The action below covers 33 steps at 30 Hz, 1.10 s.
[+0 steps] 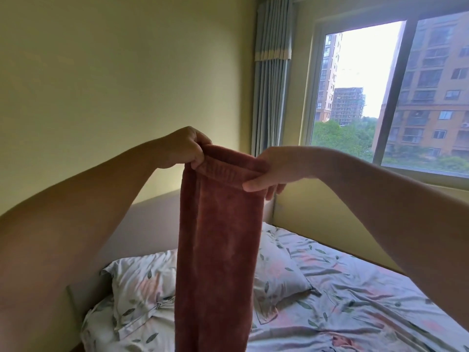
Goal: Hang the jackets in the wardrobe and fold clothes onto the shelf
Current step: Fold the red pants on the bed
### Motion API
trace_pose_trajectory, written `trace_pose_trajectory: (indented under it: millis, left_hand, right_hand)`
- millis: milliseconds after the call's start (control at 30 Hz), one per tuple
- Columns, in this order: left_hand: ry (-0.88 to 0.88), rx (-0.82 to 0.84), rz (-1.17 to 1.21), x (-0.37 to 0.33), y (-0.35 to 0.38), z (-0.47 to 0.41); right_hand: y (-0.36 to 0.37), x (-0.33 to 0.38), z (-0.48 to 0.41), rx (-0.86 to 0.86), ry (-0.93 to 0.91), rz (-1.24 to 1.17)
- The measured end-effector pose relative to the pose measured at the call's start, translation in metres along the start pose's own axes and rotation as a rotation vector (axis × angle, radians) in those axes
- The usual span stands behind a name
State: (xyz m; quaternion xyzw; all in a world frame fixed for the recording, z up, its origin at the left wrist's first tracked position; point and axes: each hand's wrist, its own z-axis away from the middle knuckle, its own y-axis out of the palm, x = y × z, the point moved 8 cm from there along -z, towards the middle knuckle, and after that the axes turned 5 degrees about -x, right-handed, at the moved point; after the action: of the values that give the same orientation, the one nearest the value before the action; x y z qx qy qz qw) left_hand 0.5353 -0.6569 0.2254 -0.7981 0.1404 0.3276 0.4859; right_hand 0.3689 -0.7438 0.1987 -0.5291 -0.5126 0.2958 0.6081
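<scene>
A rust-red fleece garment point(218, 250) with a ribbed waistband hangs straight down in front of me, doubled lengthwise into a narrow strip that runs out of the bottom of the frame. My left hand point(185, 148) grips the left end of the waistband from above. My right hand point(269, 171) pinches the right end, thumb on the near side. Both arms are stretched out at chest height over the bed. No wardrobe, shelf or jacket is in view.
Below lies a bed point(355, 301) with a leaf-print sheet and a matching pillow point(142, 278) against the pale headboard point(142, 224). A large window point(380, 97) with a grey curtain point(271, 72) fills the right wall. A yellow wall is on the left.
</scene>
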Motion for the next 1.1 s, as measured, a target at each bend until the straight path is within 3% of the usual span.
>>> trace_pose_trajectory:
  millis: [100,167,233,367,467,567,667,833,1100]
  left_hand:
    - [0.0,-0.071,-0.025,-0.004,0.0,0.001]
    - [0.003,-0.088,-0.015,-0.003,-0.002,0.003]
    - [-0.012,-0.12,0.097,0.006,-0.008,0.005]
    - [-0.101,-0.051,0.501,0.03,-0.006,0.011]
    - [-0.121,0.028,0.636,0.042,0.002,0.018]
    - [-0.099,0.055,0.67,0.043,0.001,0.022]
    - [-0.098,0.151,0.711,0.039,0.001,0.025]
    - [-0.084,0.325,0.762,0.03,0.002,0.023]
    - [0.013,0.405,0.848,0.04,0.027,-0.012]
  right_hand:
    - [-0.019,0.017,-0.009,-0.209,-0.023,0.215]
    - [-0.012,0.014,-0.012,-0.173,0.032,0.104]
    - [-0.014,0.01,-0.016,-0.249,0.036,0.082]
    - [-0.017,-0.005,-0.019,-0.363,0.055,-0.31]
    - [-0.017,-0.019,-0.018,-0.463,0.14,-0.513]
    - [0.0,-0.026,-0.018,-0.288,0.263,-0.87]
    - [0.007,-0.017,-0.011,-0.05,0.233,-1.05]
    - [0.001,-0.009,-0.004,0.088,0.14,-1.128]
    - [0.005,-0.024,-0.012,0.181,0.141,-1.151]
